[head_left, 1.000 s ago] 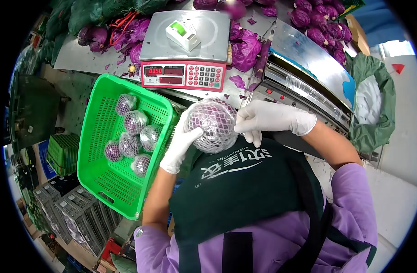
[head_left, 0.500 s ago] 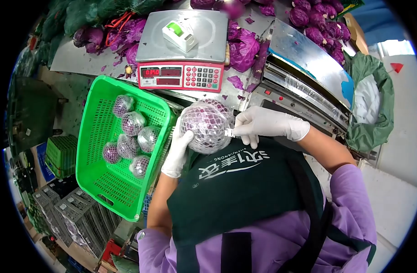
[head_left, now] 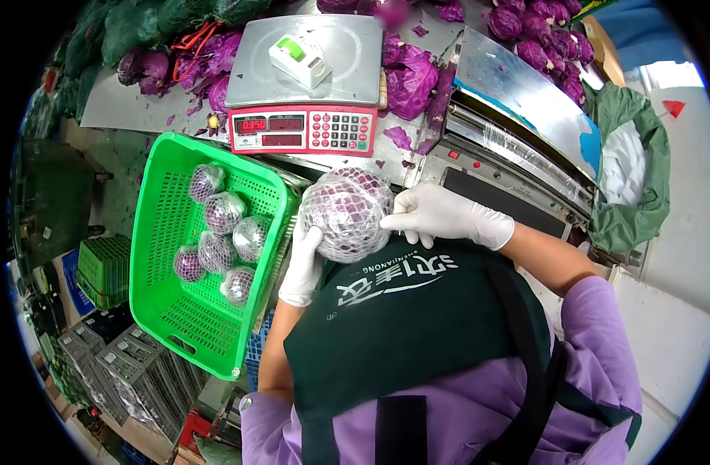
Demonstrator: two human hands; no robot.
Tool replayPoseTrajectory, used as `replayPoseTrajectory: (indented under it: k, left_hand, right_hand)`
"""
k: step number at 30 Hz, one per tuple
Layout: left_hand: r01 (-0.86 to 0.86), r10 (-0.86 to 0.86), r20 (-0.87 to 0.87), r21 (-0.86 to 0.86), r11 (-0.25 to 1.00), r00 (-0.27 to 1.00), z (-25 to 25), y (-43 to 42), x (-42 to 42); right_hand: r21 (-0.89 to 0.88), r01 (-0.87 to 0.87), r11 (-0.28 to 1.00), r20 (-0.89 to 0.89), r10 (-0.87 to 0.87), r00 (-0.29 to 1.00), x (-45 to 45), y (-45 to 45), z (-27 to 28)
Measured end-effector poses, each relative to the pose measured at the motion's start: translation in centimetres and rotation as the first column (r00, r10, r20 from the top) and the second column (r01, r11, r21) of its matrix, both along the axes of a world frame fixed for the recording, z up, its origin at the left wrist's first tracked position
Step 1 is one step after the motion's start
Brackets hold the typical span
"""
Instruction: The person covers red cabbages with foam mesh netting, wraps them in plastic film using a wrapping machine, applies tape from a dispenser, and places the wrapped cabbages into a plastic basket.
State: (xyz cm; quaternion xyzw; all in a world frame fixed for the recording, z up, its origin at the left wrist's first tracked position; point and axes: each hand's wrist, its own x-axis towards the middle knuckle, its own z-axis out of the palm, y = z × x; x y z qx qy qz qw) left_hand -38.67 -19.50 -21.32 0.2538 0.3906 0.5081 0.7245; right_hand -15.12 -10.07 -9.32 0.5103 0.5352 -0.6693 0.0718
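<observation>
A large bundle of purple cabbage in white foam netting and clear film [head_left: 345, 213] is held in front of the dark green apron. My left hand [head_left: 302, 260], in a white glove, grips its left side, with the thumb on the front. My right hand [head_left: 432, 218], also gloved, is closed at the bundle's right edge, its fingertips pinched against the wrap. What those fingertips hold is too small to make out. To the left, a green basket [head_left: 149, 263] holds several netted cabbages [head_left: 215, 252].
A red scale [head_left: 300, 130] reading 0.350 carries a white tape dispenser [head_left: 300, 62]. At the right stands a film wrapping machine [head_left: 517, 101], beside a green bag [head_left: 630, 170]. Loose purple cabbages [head_left: 533, 39] and leaves [head_left: 407, 81] lie at the back.
The scale and basket have shifted slightly left in view. My right hand has moved closer against the bundle's edge, and the small white piece seen at its fingertips is no longer distinct.
</observation>
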Motion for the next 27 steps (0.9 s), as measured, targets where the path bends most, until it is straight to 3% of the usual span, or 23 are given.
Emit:
replayPoseTrajectory:
  k: [4,6,8,10,15,17,18,19,21,22,23,25,27]
  left_hand:
    - [-0.01,0.011,0.028,-0.028,1.0,1.0,-0.2,-0.7,0.2]
    - [-0.087,0.097,0.081,-0.115,0.99,0.992,0.0,-1.0,0.7]
    - [-0.042,0.059,0.136,-0.123,0.992,0.989,-1.6,-1.6,0.4]
    - [0.0,0.025,0.187,-0.129,0.992,0.982,-2.6,-2.2,0.2]
    - [0.023,0.052,0.418,-0.173,0.985,0.907,-0.1,-1.6,1.8]
    - [-0.027,0.096,0.438,-0.162,0.986,0.894,0.9,-1.0,2.1]
    - [-0.04,0.089,0.413,-0.126,0.991,0.907,1.3,-0.8,2.0]
    - [-0.053,0.083,0.384,-0.087,0.995,0.919,1.7,-0.4,2.0]
    - [-0.093,0.12,0.346,-0.092,0.991,0.93,1.9,-0.3,1.9]
    - [-0.122,0.149,0.4,-0.092,0.988,0.904,1.0,-0.2,1.6]
    - [-0.149,0.176,0.453,-0.094,0.984,0.874,0.5,-0.1,1.4]
    - [-0.134,0.143,0.442,-0.052,0.99,0.885,2.2,0.2,1.1]
    - [-0.179,0.179,0.278,-0.025,0.984,0.944,3.1,0.1,0.9]
  right_hand:
    - [0.096,0.008,0.995,0.047,-0.012,0.999,-0.2,-0.4,0.1]
    - [0.113,0.012,0.993,0.056,-0.018,0.998,-0.2,-0.7,-0.1]
    - [0.131,0.015,0.991,0.065,-0.024,0.998,-0.3,-0.7,-0.1]
    - [0.32,-0.101,0.942,0.181,0.044,0.983,-0.6,-0.6,0.2]
    - [0.253,0.014,0.967,0.038,-0.025,0.999,0.3,0.0,-0.9]
    - [0.069,0.082,0.994,-0.128,-0.073,0.989,1.3,1.1,-1.3]
    - [0.129,0.066,0.989,-0.073,-0.057,0.996,1.6,1.7,-0.9]
    - [0.417,0.022,0.909,-0.089,0.016,0.996,1.6,2.0,-0.6]
    - [0.828,0.152,0.539,-0.243,0.101,0.965,0.3,1.4,0.0]
    - [0.921,0.041,0.386,-0.132,0.213,0.968,-0.2,1.5,0.9]
    - [0.867,0.174,0.468,-0.3,0.21,0.93,-1.3,1.0,1.6]
    - [0.962,0.032,0.272,-0.127,0.34,0.932,-2.6,0.6,2.2]
    - [0.973,-0.065,0.22,-0.048,0.471,0.881,-4.1,-0.1,1.2]
